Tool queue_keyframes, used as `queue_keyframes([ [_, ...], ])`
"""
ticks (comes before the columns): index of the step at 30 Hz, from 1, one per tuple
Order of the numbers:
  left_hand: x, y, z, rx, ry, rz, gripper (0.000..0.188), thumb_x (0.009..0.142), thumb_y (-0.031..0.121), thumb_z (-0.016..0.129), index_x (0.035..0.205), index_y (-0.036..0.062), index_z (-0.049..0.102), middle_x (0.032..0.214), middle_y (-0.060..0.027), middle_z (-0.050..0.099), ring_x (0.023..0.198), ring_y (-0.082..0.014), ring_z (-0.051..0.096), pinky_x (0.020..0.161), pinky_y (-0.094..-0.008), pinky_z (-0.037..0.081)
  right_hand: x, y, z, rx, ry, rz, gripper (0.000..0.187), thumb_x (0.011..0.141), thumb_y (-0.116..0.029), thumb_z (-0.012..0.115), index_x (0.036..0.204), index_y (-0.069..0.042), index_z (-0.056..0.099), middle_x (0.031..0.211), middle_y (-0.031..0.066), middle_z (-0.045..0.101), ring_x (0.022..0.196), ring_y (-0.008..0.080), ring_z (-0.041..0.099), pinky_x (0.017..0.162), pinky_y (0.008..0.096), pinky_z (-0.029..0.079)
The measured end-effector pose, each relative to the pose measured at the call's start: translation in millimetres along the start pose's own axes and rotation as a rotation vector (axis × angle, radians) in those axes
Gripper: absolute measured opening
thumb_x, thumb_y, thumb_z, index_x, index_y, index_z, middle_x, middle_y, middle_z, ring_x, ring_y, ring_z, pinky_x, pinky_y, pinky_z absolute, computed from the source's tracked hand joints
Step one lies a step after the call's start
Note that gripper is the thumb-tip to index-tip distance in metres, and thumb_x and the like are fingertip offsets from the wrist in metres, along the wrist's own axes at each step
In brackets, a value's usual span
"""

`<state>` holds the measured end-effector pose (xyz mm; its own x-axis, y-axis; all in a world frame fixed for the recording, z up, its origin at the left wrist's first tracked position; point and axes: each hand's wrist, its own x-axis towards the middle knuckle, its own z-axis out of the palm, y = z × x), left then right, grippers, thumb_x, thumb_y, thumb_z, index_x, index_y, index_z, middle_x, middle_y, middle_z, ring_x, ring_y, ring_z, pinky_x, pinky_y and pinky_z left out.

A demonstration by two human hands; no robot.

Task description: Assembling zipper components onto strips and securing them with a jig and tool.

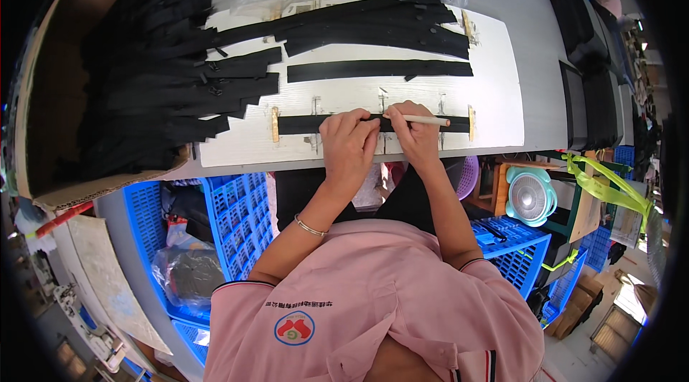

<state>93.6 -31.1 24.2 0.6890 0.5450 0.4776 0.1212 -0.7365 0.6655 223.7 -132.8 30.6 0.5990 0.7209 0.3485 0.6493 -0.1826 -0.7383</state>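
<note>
My left hand (pixel 349 142) rests curled on the strip (pixel 301 124), pinching or just pressing, I can't tell; it lies on the board (pixel 495 95). My right hand (pixel 415 131) closes around the pen (pixel 430 120). Too light a hold could let the strip skew.

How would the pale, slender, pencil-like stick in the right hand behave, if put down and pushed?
The pale stick looks slim and round, so it is probably light and may roll. It juts straight from the right hand, so it is likely stiff.
</note>
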Motion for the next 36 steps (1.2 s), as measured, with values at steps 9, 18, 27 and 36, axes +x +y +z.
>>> queue_keyframes([
  [9,-0.9,-1.1,1.2,0.007,-0.001,-0.011,0.015,0.082,0.007,0.077,0.096,0.0081,0.074,0.106,-0.0033,0.067,0.101,-0.025,0.06,0.094,-0.042,0.041,-2.6,3.2,-2.1,0.141,0.037,-0.044,0.018,0.091,-0.011,0.066,0.075,-0.003,0.068,0.068,0.0081,0.066,0.063,0.0273,0.063,0.061,0.0382,0.045],
  [18,0.1,0.5,2.4,0.0,-0.002,0.001,0.016,0.08,0.008,0.078,0.095,0.0078,0.075,0.106,-0.0029,0.068,0.101,-0.0244,0.06,0.094,-0.0412,0.041,-1.2,3.9,-2.0,0.034,0.041,-0.133,0.02,0.087,-0.01,0.068,0.068,-0.007,0.064,0.064,0.006,0.064,0.059,0.0268,0.061,0.058,0.0376,0.044],
  [27,-1.4,-0.2,0.8,0.042,-0.015,0.005,0.016,0.08,0.006,0.079,0.095,0.008,0.075,0.106,-0.003,0.068,0.099,-0.0234,0.061,0.093,-0.0401,0.041,-20.0,15.7,-54.0,0.37,0.215,0.266,0.025,0.098,-0.008,0.057,0.079,0.002,0.069,0.079,0.0052,0.069,0.069,0.01,0.057,0.065,0.0259,0.043],
  [36,6.2,31.1,28.9,-0.037,-0.054,0.062,0.017,0.082,0.007,0.077,0.099,0.0083,0.075,0.109,-0.0031,0.068,0.103,-0.0257,0.06,0.095,-0.0426,0.041,-30.4,55.1,-75.1,0.272,0.273,0.321,0.023,0.101,-0.012,0.062,0.088,0.005,0.071,0.073,0.0047,0.066,0.066,0.0087,0.057,0.061,0.0258,0.045],
])
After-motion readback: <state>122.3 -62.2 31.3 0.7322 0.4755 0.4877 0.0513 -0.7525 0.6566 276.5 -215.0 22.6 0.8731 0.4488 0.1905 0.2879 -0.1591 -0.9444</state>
